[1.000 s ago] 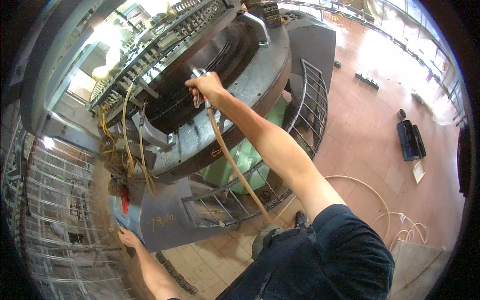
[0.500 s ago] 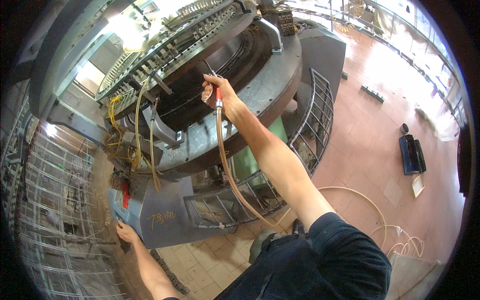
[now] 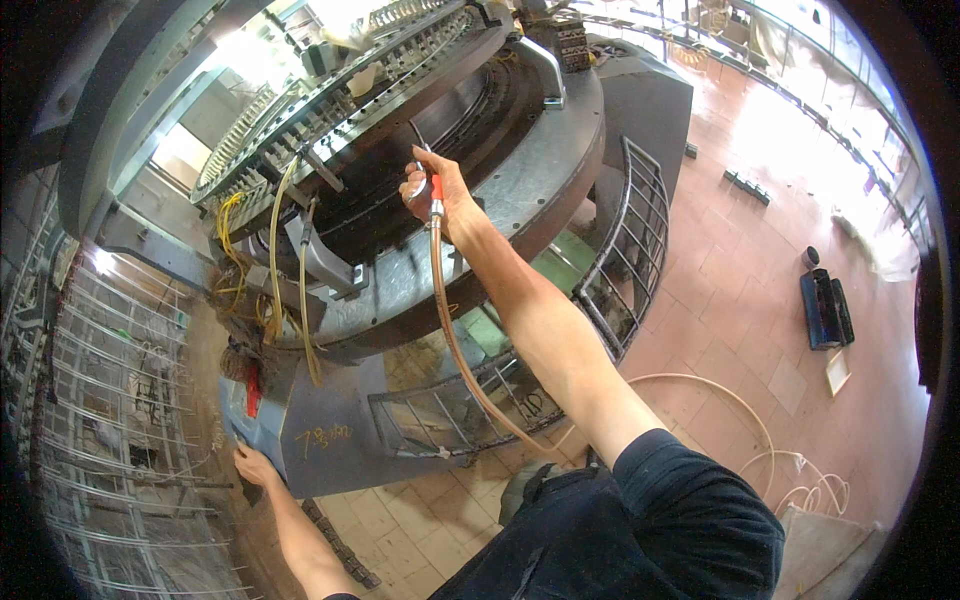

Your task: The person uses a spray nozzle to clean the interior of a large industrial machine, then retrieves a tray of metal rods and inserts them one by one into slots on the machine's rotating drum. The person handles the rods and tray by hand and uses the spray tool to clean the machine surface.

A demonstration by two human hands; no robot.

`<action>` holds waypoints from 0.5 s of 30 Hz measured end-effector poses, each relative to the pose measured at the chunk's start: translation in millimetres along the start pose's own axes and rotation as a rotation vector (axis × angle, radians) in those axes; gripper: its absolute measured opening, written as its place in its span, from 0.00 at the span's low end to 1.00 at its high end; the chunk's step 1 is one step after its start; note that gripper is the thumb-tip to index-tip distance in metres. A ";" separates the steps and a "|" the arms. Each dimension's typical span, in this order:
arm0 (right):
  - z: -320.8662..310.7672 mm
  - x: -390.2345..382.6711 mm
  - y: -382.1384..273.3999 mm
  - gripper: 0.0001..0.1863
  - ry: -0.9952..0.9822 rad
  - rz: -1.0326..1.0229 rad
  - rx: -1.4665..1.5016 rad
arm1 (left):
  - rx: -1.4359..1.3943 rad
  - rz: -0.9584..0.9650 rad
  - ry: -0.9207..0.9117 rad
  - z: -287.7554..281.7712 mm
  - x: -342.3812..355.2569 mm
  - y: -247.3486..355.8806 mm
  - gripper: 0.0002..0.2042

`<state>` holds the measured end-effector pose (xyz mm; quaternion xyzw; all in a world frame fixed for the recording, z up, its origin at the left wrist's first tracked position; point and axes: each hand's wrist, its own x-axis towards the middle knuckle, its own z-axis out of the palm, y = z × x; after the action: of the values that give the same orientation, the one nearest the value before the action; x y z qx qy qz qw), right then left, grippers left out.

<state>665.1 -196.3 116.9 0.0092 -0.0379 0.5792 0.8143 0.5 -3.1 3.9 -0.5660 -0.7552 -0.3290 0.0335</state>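
My right hand [image 3: 437,190] is wrapped around an air blow gun [image 3: 437,207] with a red body, held over the dark inside of a large round knitting machine [image 3: 480,215]. Its thin nozzle [image 3: 417,132] points up and away into the ring. A brownish air hose [image 3: 447,330] hangs from the gun and curves down past my forearm. Low on the left, my left hand [image 3: 258,467] is closed at the edge of a blue-grey panel [image 3: 268,425] on the machine's base; some of its fingers are hidden. A red part [image 3: 252,392] sits above that hand.
A curved metal guard rail [image 3: 640,245] runs around the machine's base. Yellow tubes [image 3: 277,265] hang at its left. The hose coils [image 3: 815,492] on the tiled floor at right. Beyond lie an opened dark toolbox [image 3: 825,310] and a black strip [image 3: 746,187]. Metal racking [image 3: 130,400] stands left.
My right hand and forearm have shifted slightly left, the blow gun still in the hand. The green area under the ring looks different. My left hand has stayed where it was.
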 end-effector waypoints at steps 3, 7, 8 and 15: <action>-2.1 2.2 -0.8 0.16 -0.002 0.010 0.008 | -0.004 -0.001 0.015 0.8 0.1 -0.7 0.27; -4.3 4.8 -2.0 0.16 0.002 0.032 0.026 | 0.005 0.008 0.058 2.3 -3.1 0.2 0.27; -4.5 5.2 -2.1 0.16 -0.028 0.051 0.009 | 0.009 0.027 0.078 2.8 -4.1 0.0 0.27; -4.1 3.8 -2.5 0.16 -0.057 0.064 0.042 | 0.002 0.095 0.142 5.2 -3.5 -1.0 0.27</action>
<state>668.9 -193.4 113.2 0.0418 -0.0492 0.6052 0.7935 2.5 -3.3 -2.1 -0.5764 -0.7236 -0.3656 0.1029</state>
